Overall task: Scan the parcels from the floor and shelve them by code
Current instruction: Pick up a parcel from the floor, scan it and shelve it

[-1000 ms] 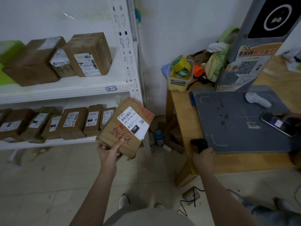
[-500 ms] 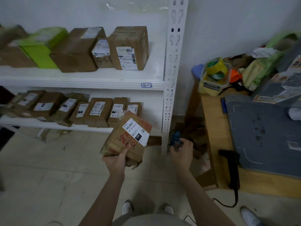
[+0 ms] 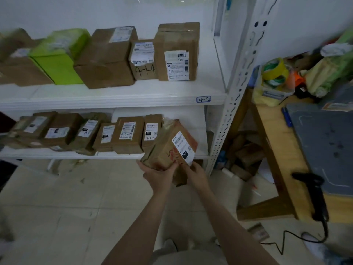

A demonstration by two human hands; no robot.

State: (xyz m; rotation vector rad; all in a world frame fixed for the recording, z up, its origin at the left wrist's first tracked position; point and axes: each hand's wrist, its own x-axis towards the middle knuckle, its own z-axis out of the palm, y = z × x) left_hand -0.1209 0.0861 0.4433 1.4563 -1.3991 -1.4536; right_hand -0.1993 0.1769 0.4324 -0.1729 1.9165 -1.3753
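Gripping cardboard parcel (image 3: 168,150) at near end with left hand (image 3: 158,175) and right hand (image 3: 194,174); tilted lengthwise far-right, toward gap on lower shelf (image 3: 76,155).

both hands (image 3: 160,175) (image 3: 196,174) grip tilted parcel (image 3: 168,150) at lower shelf (image 3: 76,155) edge.

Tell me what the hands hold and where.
The brown parcel, by its lower end: left hand at the left corner, right hand below the label.
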